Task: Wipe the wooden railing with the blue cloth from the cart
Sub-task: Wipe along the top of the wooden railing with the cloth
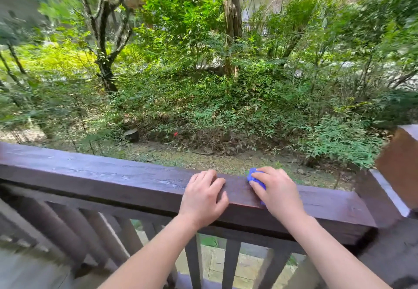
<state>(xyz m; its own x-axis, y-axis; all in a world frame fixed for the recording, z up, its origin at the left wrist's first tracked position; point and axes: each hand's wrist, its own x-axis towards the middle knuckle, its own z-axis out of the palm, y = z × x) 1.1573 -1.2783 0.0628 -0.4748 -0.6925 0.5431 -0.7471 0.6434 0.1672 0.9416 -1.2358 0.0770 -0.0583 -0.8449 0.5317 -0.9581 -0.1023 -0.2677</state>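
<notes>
Right hand (277, 192) is pressed down over the bunched blue cloth (255, 179) on top of the wooden railing (113, 177), fingers closed on it. Left hand (203, 196) is laid flat, empty, just beside. Soft and light, the cloth is best held bunched under the palm. No container is seen; no cart is in view.

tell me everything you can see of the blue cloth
The blue cloth is bright blue and bunched into a small wad, mostly hidden under the right hand, which presses it onto the top of the wooden railing. Only a crumpled edge shows past the fingertips at the rail's far side, plus a sliver by the thumb near the front edge. Its weave and full size cannot be told. The left hand rests on the rail beside it, not touching the cloth.
</notes>
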